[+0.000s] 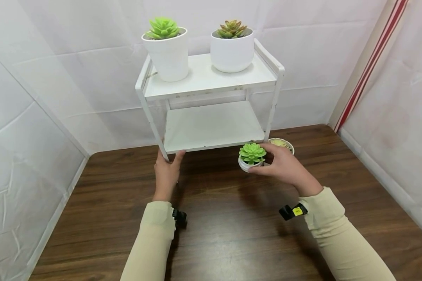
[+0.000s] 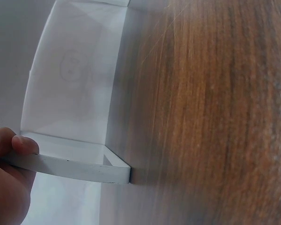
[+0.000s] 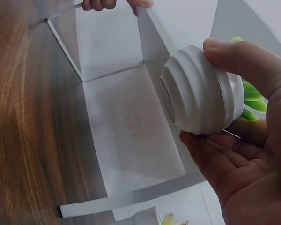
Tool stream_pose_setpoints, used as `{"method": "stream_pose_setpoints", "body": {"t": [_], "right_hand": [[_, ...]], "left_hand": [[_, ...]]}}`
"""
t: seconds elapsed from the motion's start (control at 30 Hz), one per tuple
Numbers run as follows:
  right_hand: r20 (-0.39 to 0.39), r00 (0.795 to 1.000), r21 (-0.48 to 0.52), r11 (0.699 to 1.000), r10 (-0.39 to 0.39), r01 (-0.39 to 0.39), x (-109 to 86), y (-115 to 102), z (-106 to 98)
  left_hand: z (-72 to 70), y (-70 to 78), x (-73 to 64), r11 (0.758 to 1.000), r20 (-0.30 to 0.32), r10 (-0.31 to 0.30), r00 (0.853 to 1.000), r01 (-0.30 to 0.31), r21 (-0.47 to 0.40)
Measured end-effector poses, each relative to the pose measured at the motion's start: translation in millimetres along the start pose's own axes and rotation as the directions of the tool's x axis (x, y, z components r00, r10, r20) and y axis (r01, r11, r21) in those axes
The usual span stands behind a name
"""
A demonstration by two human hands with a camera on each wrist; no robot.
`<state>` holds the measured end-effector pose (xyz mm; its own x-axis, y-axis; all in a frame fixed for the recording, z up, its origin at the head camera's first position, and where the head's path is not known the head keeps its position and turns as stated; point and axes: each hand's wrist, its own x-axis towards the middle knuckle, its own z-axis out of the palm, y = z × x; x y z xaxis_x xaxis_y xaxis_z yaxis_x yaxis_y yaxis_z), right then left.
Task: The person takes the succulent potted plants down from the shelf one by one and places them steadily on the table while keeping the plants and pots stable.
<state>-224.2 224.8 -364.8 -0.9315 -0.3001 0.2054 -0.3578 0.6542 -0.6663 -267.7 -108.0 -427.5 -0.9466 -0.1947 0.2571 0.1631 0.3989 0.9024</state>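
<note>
A white two-tier shelf (image 1: 211, 125) stands at the back of the wooden table. My left hand (image 1: 167, 171) grips its front left leg just under the lower tier; in the left wrist view the fingers curl round that white leg (image 2: 79, 168). Between thumb and fingers, my right hand (image 1: 283, 164) holds a small ribbed white pot (image 3: 196, 91) with a bright green succulent (image 1: 252, 153). This pot is off the table, tilted in the right wrist view, in front of the shelf's lower right corner. The lower tier carries no pots.
On the top tier stand a tall white pot (image 1: 170, 58) with a green succulent and a rounder white pot (image 1: 232, 52) with a reddish-green one. Behind my right hand, another potted succulent (image 1: 283, 144) is partly hidden. White cloth (image 1: 91, 78) hangs around the table.
</note>
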Motion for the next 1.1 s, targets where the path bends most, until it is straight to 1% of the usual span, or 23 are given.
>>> {"method": "stream_pose_setpoints", "body": {"t": [0.17, 0.23, 0.4, 0.63, 0.8, 1.0, 1.1], "right_hand": [[0.001, 1.000, 0.008, 1.000, 0.002, -0.002, -2.4, 3, 1], [-0.005, 1.000, 0.008, 1.000, -0.001, 0.001, -3.1, 4, 0], [-0.003, 1.000, -0.016, 1.000, 0.006, -0.006, -5.3, 7, -1], [-0.010, 1.000, -0.076, 0.997, 0.016, -0.016, -9.1, 14, -9], [-0.018, 1.000, -0.051, 0.998, 0.023, -0.024, -12.7, 20, -12], [-0.010, 0.997, -0.054, 0.996, 0.073, -0.074, -19.5, 25, -12], [-0.009, 0.997, -0.052, 0.996, 0.075, -0.075, -22.1, 26, -13]], "left_hand": [[-0.8, -0.7, -1.5, 1.000, -0.005, -0.009, 1.000, 0.009, 0.012], [-0.8, -0.5, -1.9, 1.000, -0.007, -0.003, 1.000, 0.003, 0.013], [-1.0, 0.3, -2.3, 1.000, -0.001, 0.005, 1.000, -0.005, 0.002], [0.4, 2.6, 0.5, 1.000, 0.006, 0.015, 1.000, -0.015, -0.011], [1.4, 3.2, 2.1, 1.000, 0.006, 0.012, 1.000, -0.012, -0.017], [0.5, 2.3, 0.2, 1.000, 0.015, -0.005, 1.000, 0.006, -0.020], [0.4, 1.8, -0.9, 1.000, 0.011, -0.006, 1.000, 0.007, -0.011]]}}
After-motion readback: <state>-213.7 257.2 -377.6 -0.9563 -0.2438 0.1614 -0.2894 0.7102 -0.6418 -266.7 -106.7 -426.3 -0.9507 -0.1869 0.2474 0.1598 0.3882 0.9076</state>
